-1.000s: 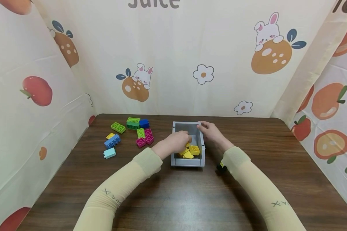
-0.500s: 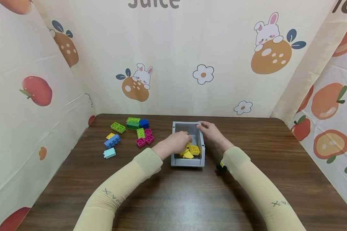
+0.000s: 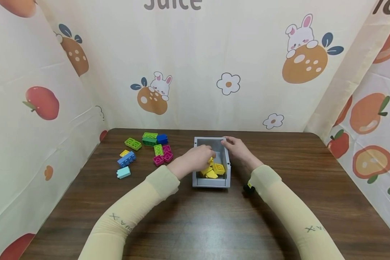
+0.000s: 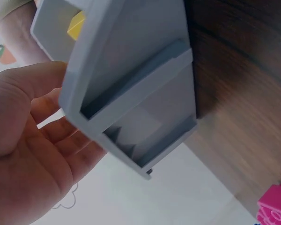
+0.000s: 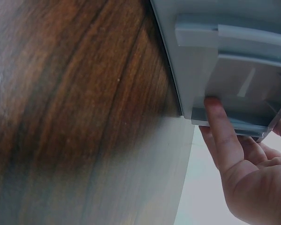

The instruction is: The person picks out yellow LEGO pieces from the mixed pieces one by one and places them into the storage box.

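A grey box (image 3: 211, 183) stands on the table with several yellow toy bricks (image 3: 219, 169) inside. My left hand (image 3: 195, 158) reaches over its left rim, fingers curled down, and a yellow brick (image 3: 211, 161) shows at the fingertips. In the left wrist view the palm of the left hand (image 4: 33, 154) faces the box's outer wall (image 4: 145, 42); the fingertips are hidden behind that wall. My right hand (image 3: 238, 148) grips the far right corner of the box. One finger (image 5: 220, 119) presses the outer side in the right wrist view.
Left of the box lie loose bricks: magenta ones (image 3: 167, 156), lime green ones (image 3: 133, 143), a dark green one (image 3: 149, 141), a dark blue one (image 3: 162, 139), a blue one (image 3: 127, 159) and a light blue one (image 3: 123, 172). A printed curtain (image 3: 195, 101) hangs behind the table.
My left hand has risen slightly and shifted a little left, with more of the yellow brick showing under its fingers. The right hand and the box have stayed put.
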The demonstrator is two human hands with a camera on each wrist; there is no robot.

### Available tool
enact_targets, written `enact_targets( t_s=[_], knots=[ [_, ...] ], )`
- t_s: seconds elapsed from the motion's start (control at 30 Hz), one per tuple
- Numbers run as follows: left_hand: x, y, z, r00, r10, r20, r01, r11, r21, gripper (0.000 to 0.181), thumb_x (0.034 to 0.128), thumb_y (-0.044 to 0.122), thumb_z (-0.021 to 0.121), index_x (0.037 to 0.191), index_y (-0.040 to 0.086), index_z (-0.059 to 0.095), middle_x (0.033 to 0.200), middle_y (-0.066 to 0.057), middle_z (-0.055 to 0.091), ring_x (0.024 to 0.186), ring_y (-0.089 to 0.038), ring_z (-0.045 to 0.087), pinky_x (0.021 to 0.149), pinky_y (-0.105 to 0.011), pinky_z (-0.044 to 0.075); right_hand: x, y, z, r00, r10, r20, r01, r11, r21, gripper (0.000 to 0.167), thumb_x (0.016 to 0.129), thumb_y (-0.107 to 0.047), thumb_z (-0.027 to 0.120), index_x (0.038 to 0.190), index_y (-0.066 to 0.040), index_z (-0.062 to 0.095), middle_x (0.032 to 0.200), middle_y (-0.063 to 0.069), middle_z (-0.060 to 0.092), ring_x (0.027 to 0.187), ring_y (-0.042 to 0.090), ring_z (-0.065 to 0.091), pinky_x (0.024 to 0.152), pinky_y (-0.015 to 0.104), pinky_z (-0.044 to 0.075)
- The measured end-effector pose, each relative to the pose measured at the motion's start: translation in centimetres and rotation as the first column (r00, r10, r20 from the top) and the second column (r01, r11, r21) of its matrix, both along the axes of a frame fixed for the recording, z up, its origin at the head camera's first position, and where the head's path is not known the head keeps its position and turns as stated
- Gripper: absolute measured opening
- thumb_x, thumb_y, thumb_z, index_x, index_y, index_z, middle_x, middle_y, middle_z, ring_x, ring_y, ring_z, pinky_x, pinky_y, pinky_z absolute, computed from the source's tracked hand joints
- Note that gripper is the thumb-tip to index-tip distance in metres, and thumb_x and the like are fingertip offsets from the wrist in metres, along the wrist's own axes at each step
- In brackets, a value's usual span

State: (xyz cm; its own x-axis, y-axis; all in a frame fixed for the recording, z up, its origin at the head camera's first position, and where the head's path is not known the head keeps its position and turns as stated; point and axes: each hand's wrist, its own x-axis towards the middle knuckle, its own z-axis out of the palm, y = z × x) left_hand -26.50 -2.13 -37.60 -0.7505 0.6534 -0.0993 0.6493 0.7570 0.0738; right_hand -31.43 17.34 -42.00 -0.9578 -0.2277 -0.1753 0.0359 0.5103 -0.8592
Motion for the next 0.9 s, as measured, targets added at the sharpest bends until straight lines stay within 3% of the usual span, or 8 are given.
enact_targets(
  t_s=[0.37, 0.6, 0.9],
  knots=[
    [0.7, -0.9, 1.9, 1.000, 0.021, -0.017, -0.020, 0.998, 0.058, 0.034, 0.0875, 0.017, 0.066, 0.121, 0.011, 0.064, 0.117, -0.007, 0.061, 0.106, -0.019, 0.059, 0.089, -0.031, 0.052, 0.0, 0.0, -0.2, 1.000, -0.010, 0.013, 0.011, 1.000, -0.023, 0.061, 0.098, -0.042, 0.046, 0.147, -0.010, 0.031, 0.146, 0.015, 0.038, 0.128, 0.030, 0.042, 0.101, 0.049, 0.041],
    [0.7, -2.3, 2.5, 0.998, 0.059, -0.029, -0.055, 0.992, 0.109, 0.036, 0.0868, 0.018, 0.067, 0.122, 0.011, 0.063, 0.122, -0.008, 0.060, 0.109, -0.020, 0.058, 0.090, -0.033, 0.051, 0.0, -0.1, -0.1, 1.000, -0.007, 0.018, 0.008, 0.999, -0.040, 0.061, 0.098, -0.041, 0.046, 0.147, -0.009, 0.031, 0.146, 0.015, 0.039, 0.129, 0.030, 0.042, 0.102, 0.049, 0.040],
    [0.3, -5.0, 3.3, 0.986, 0.127, -0.106, -0.111, 0.983, 0.150, 0.033, 0.0862, 0.017, 0.067, 0.119, 0.012, 0.065, 0.118, -0.006, 0.061, 0.105, -0.018, 0.056, 0.086, -0.032, 0.053, 0.0, -0.1, -0.1, 1.000, -0.015, 0.025, 0.016, 0.999, -0.035, 0.058, 0.099, -0.038, 0.045, 0.147, -0.009, 0.030, 0.146, 0.015, 0.039, 0.127, 0.030, 0.043, 0.100, 0.049, 0.043]
  ],
)
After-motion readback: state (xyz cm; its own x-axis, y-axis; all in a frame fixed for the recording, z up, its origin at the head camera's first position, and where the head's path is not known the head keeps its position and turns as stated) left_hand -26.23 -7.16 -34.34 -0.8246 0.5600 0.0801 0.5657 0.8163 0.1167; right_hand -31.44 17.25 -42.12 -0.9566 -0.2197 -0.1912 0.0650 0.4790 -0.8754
